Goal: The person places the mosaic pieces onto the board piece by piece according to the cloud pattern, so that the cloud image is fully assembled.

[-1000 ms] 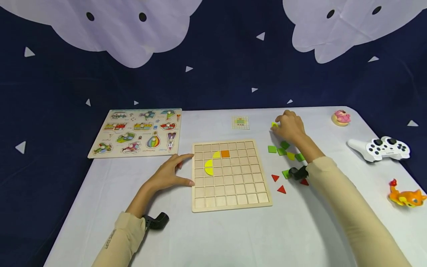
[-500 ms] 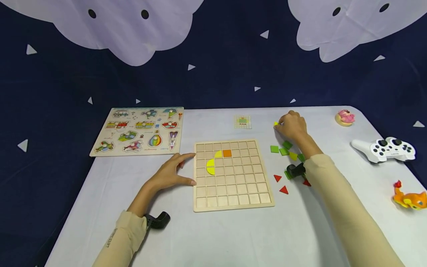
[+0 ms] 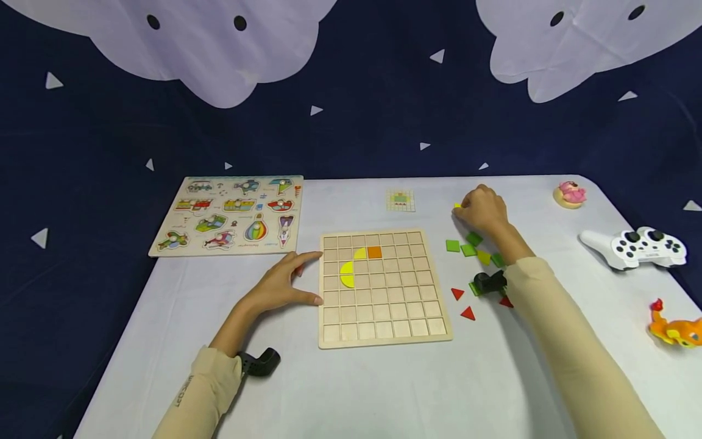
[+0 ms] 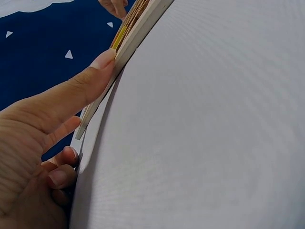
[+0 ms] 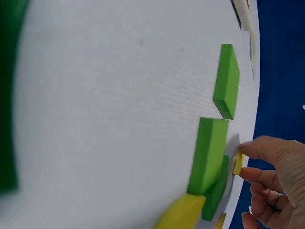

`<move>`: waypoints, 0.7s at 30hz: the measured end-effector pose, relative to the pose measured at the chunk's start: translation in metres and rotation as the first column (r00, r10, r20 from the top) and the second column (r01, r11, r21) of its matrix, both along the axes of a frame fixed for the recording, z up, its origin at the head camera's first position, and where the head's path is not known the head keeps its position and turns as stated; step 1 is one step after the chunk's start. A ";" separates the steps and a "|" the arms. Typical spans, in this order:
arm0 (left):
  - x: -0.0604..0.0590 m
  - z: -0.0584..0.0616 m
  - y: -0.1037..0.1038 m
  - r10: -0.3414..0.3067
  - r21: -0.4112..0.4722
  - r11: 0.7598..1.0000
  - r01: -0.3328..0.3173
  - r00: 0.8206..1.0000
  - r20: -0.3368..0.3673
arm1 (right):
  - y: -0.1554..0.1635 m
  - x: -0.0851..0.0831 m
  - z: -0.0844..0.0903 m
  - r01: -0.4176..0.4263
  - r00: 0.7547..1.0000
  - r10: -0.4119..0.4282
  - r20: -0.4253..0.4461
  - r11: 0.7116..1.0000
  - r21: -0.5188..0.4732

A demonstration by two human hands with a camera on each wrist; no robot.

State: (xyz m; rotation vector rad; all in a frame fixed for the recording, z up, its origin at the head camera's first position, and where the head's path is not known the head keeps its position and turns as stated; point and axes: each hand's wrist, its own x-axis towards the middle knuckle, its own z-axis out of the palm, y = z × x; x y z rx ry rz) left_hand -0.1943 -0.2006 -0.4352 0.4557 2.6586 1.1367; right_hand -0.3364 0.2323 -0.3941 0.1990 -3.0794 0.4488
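Observation:
My right hand [image 3: 485, 208] is at the far right of the table. Its thumb and index finger pinch a small yellow piece [image 5: 238, 163], mostly hidden by the fingers in the head view. My left hand [image 3: 274, 286] touches the left edge of a wooden grid board [image 3: 384, 296], thumb and index finger spread apart along it. On the board lie an orange square [image 3: 375, 252], a yellow quarter-round piece [image 3: 359, 253] and yellow rounded pieces [image 3: 347, 274] forming a half circle. Several green tiles [image 3: 453, 246], a yellow piece [image 3: 484, 257] and red triangles [image 3: 468, 313] lie right of the board.
A picture puzzle board [image 3: 230, 213] lies at the back left. Behind the grid board is a small pattern card [image 3: 401, 200]. Along the right side are a pink figure [image 3: 570, 194], a white game controller [image 3: 636, 247] and an orange toy animal [image 3: 677, 331].
My right hand's fingers have closed in on the yellow piece, while the hand stays nearly in place. The left hand keeps its place at the board edge. The head view has shifted slightly.

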 end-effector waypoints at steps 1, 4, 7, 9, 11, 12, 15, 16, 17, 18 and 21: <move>0.000 0.000 0.000 -0.001 0.000 1.000 0.001 1.000 0.000 | 0.000 0.001 0.001 -0.002 1.000 0.002 0.003 1.000 -0.001; 0.000 0.000 0.000 -0.004 0.002 1.000 0.004 1.000 -0.005 | -0.002 0.004 0.004 -0.016 1.000 0.016 0.003 1.000 -0.010; 0.000 0.001 0.000 -0.005 0.007 1.000 0.005 1.000 -0.010 | -0.009 0.009 0.007 -0.049 0.999 0.048 -0.008 0.998 -0.035; 0.001 0.001 0.000 -0.006 0.010 1.000 0.006 1.000 -0.015 | -0.016 0.014 0.008 -0.076 0.997 0.075 -0.016 0.996 -0.055; 0.001 0.002 0.001 -0.005 0.012 1.000 0.006 1.000 -0.017 | -0.024 0.019 0.009 -0.100 0.995 0.100 -0.014 0.991 -0.085; 0.001 0.002 0.001 -0.005 0.012 1.000 0.006 1.000 -0.017 | -0.028 0.023 0.009 -0.109 0.994 0.108 -0.010 0.989 -0.097; 0.001 0.002 0.001 -0.003 0.011 1.000 0.003 1.000 -0.012 | -0.041 0.031 0.009 -0.137 0.990 0.138 0.000 0.981 -0.137; 0.001 0.002 0.001 -0.003 0.010 1.000 0.003 1.000 -0.009 | -0.045 0.034 0.009 -0.151 0.988 0.153 0.000 0.978 -0.143; 0.001 0.003 0.001 -0.002 0.009 1.000 0.002 1.000 -0.007 | -0.049 0.037 0.009 -0.164 0.986 0.166 0.001 0.975 -0.149; 0.001 0.003 0.001 -0.002 0.007 1.000 0.002 1.000 -0.005 | -0.053 0.040 0.009 -0.177 0.984 0.179 -0.001 0.972 -0.154; 0.001 0.002 0.001 -0.002 0.005 1.000 0.002 1.000 -0.004 | -0.065 0.047 0.007 -0.222 0.975 0.223 -0.015 0.964 -0.149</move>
